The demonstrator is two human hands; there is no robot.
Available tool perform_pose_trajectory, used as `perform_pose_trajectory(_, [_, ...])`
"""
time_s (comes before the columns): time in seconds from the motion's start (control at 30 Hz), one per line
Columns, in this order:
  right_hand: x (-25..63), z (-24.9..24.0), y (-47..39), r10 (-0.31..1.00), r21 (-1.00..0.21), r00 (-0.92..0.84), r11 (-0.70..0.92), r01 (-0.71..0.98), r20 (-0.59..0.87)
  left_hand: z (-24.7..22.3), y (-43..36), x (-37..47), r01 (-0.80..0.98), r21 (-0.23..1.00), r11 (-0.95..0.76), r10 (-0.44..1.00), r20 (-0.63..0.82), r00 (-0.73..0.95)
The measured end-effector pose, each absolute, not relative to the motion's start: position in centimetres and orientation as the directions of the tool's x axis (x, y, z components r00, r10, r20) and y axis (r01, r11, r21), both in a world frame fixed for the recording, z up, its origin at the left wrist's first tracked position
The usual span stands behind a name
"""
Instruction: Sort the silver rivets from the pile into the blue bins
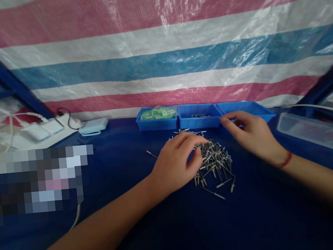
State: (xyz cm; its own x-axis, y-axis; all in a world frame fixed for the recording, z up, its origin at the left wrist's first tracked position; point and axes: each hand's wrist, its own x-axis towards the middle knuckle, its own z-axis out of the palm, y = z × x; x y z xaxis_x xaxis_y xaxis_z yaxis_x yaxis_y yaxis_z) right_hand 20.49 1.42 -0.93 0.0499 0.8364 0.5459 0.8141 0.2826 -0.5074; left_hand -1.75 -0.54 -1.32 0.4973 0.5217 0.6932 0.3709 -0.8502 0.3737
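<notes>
A loose heap of metal blind rivets (216, 160) lies on the dark blue tabletop. My left hand (177, 161) rests over the heap's left side, its fingers curved and thumb apart from the index finger, with nothing visible gripped. Some rivets are hidden behind it. At the front edge of the blue bins, my right hand (247, 133) has thumb and index finger brought together near the corner where the middle bin (194, 123) and the right bin (258, 109) meet. Whatever its fingertips hold, if anything, is too small to make out. A few rivets lie inside the middle bin.
The left bin (157, 125) contains green-and-white packets in clear plastic. A translucent plastic lid or tray (313, 131) lies at the right. To the left are a white power strip (50, 133) with cables and a pale blue device (93, 126). Striped sheeting (161, 63) hangs behind.
</notes>
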Motion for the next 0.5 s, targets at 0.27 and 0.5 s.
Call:
perform_pose_trajectory(0.27, [21.5,-3.7,0.1,0.885,-0.649,0.083,0.269,0.711,0.458,-1.6,1.1,-2.6,0.505,0.314,-0.804,0.587,0.555,0.589])
perform_pose_trajectory(0.5, [21.5,-3.3,0.1,0.914,-0.712,0.078,0.255,0.654,0.399,-2.7,1.9,-2.2,0.588,0.171,-0.791,0.599,0.412,0.687])
